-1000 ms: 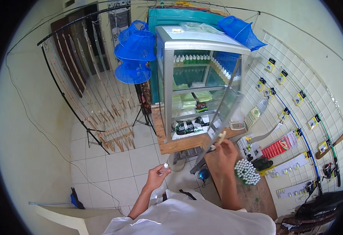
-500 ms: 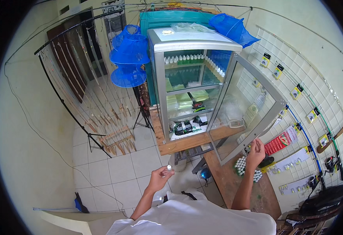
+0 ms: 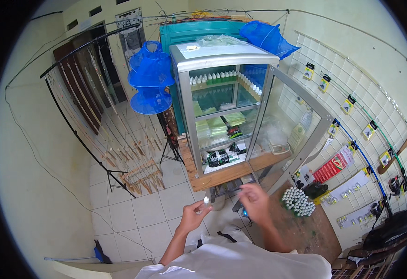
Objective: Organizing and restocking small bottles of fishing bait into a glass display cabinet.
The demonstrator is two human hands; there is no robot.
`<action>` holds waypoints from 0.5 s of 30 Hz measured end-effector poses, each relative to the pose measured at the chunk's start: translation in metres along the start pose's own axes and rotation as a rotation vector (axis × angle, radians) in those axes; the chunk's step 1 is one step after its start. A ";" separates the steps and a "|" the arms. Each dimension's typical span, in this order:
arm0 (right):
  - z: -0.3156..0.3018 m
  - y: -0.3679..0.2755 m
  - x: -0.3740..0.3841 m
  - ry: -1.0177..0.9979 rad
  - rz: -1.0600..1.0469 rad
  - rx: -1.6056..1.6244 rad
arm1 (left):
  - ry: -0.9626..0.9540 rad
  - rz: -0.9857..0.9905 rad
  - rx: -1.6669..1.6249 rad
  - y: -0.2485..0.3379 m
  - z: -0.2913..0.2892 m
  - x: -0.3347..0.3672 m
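Note:
My left hand (image 3: 193, 217) is closed around a small white-capped bottle (image 3: 206, 200), held upright between thumb and fingertips. To its right, my right hand (image 3: 255, 203) hovers in front of the cabinet's wooden base, smeared by motion; whether its fingers hold anything does not show. A glass display cabinet (image 3: 185, 93) stands ahead with its glass door (image 3: 301, 116) swung out to the right. Rows of white-capped bottles (image 3: 217, 78) line its top shelf, and pale green packets (image 3: 212, 124) and dark-and-white packages (image 3: 219, 158) lie lower down.
On the low wooden table (image 3: 317, 232) at right stands a cluster of white-capped green bottles (image 3: 298, 202). Packaged tackle and fishing rods hang on the white wall grid (image 3: 333, 97). Left are blue nets (image 3: 150, 69) and a rack of rods (image 3: 89, 69).
My right hand has left the edge of the glass door and moved left, close to my left hand. The left hand still holds the bottle. The view has shifted slightly.

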State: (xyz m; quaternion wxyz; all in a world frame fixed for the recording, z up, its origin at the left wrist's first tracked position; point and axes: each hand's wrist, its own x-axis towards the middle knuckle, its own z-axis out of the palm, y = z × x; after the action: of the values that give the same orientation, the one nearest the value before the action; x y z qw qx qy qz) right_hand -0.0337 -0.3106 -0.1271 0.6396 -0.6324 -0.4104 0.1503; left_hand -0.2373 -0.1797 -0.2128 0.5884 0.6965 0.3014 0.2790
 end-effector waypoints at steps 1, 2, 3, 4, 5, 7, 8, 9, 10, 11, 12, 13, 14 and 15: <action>0.014 0.007 0.001 -0.120 -0.018 -0.037 | -0.005 -0.001 -0.003 0.007 0.001 0.004; 0.029 0.013 0.002 -0.123 -0.019 -0.036 | -0.004 0.040 0.041 0.017 0.000 0.008; 0.041 0.019 0.003 -0.191 0.014 -0.021 | -0.005 0.080 0.083 0.026 0.001 0.012; 0.049 0.023 0.002 -0.259 0.050 -0.006 | -0.005 0.077 0.081 0.035 0.001 0.015; 0.055 0.026 0.004 -0.257 0.051 -0.008 | 0.003 0.116 0.120 0.043 0.002 0.019; 0.065 0.027 0.009 -0.288 0.087 0.003 | 0.012 0.153 0.161 0.047 0.001 0.028; 0.068 0.021 0.013 -0.275 0.098 0.005 | 0.027 0.152 0.201 0.044 0.000 0.032; 0.071 0.022 0.016 -0.276 0.100 0.007 | 0.043 0.151 0.241 0.043 -0.002 0.036; 0.072 0.024 0.021 -0.254 0.090 0.028 | 0.042 0.150 0.241 0.046 -0.003 0.040; 0.074 0.026 0.026 -0.232 0.081 0.050 | 0.047 0.159 0.262 0.049 -0.005 0.044; 0.074 0.027 0.032 -0.237 0.070 0.036 | 0.053 0.168 0.284 0.053 -0.007 0.048; 0.074 0.026 0.040 -0.237 0.071 0.034 | 0.052 0.167 0.282 0.059 -0.008 0.054; 0.073 0.025 0.049 -0.242 0.100 0.103 | 0.035 0.166 0.292 0.067 -0.009 0.060; 0.073 0.024 0.059 -0.246 0.131 0.173 | 0.018 0.164 0.302 0.072 -0.010 0.067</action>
State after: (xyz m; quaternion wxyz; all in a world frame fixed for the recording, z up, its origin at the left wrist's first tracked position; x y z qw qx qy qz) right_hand -0.0415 -0.2152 -0.1399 0.6254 -0.5770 -0.4293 0.3027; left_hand -0.1939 -0.1317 -0.1382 0.4494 0.7969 0.2871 0.2838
